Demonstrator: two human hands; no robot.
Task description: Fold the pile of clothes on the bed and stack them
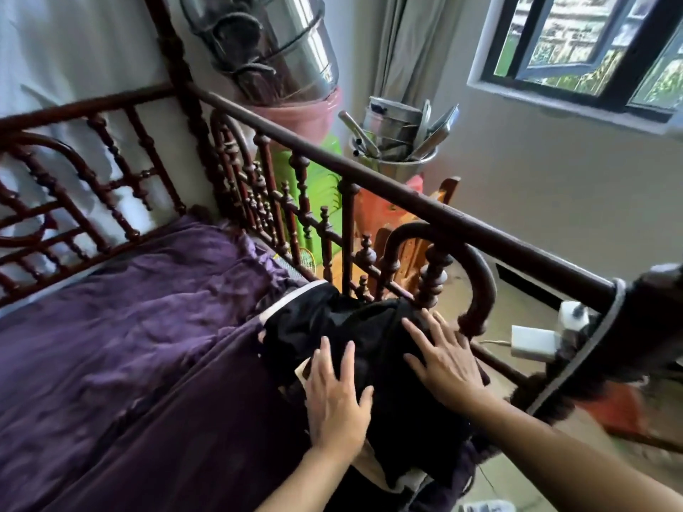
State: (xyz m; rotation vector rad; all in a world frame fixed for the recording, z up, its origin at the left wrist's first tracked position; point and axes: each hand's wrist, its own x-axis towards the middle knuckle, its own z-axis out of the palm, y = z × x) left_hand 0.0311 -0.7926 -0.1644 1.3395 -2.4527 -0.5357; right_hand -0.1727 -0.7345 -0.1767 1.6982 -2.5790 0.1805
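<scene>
A: Where was the black garment (pixel 325 319)?
B: At the foot corner of the bed (pixel 148 327), right against the carved wooden rail (pixel 369 179). It lay folded, with a white trim along its far edge.

A: Hands?
B: Both were on it. The left hand (pixel 338 400) was flat with fingers straight and spread, pressing on the near left part. The right hand (pixel 443 364) was the same, palm down on the right side next to the rail. Neither gripped anything.

A: Progress?
B: It looked late in the task. The black piece sat on top of a beige layer (pixel 375 469) that showed at the near edge, so a stack existed. The hands looked to be smoothing or pressing the top piece down. The only clothes in view were in that stack. Anything left to fold would have been out of frame, so he couldn't tell.

A: Counts?
B: Two hands. One black garment on top. At least one lighter piece was under it, but the exact number was hidden. One purple cover lay over the bed.

A: Around it?
B: Past the rail there was one metal bucket (pixel 399 142) holding several utensils. Stacked metal pots (pixel 281 49) were higher up, and he couldn't count them cleanly. One white charger block (pixel 532 341) sat near the bedpost, and there was one open window (pixel 591 49).
</scene>
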